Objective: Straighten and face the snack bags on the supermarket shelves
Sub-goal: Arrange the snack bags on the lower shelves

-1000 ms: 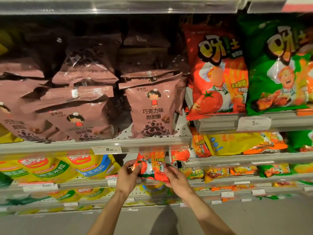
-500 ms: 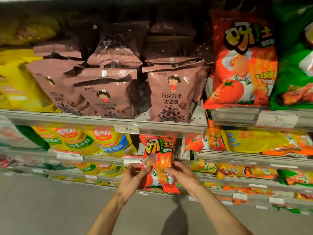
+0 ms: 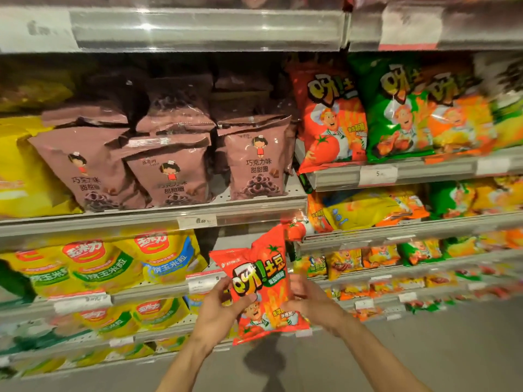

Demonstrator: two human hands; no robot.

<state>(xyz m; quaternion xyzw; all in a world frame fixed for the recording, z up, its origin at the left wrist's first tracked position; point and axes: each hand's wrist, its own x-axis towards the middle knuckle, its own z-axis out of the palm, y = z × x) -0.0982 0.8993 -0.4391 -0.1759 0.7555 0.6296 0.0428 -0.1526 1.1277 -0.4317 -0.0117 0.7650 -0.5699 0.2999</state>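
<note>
Supermarket shelving [image 3: 158, 219] fills the view, tiers of snack bags running from edge to edge above a grey floor. A person stands before it with a small red snack bag [image 3: 261, 287] held clear of the shelves, in front of the gap between the yellow corn-snack bags [image 3: 167, 257] at the left and the lower right-hand shelves [image 3: 396, 241]. The left hand [image 3: 218, 312] grips the bag's left edge, thumb curled over the printed face; the right hand [image 3: 308, 301] grips its right edge in the same way, fingers wrapped behind. The bag faces the camera, its long axis near upright but leaning, top corner tipped up and to the right toward the shelf edge above it. Both hands sit at mid-height on the pack and about equally near it.

Matching tomato-red packs show in two spots: a large red bag [image 3: 331, 120] at the left end of the upper right shelf, beside a green bag [image 3: 402, 108], and small red packs [image 3: 294, 226] just above the held bag's top corner. Which slot it belongs to cannot be told. Brown chocolate-ring bags [image 3: 254, 162] on the shelf above stand unevenly, several leaning. By the look of it, the bag needs turning square and setting back face-out.
</note>
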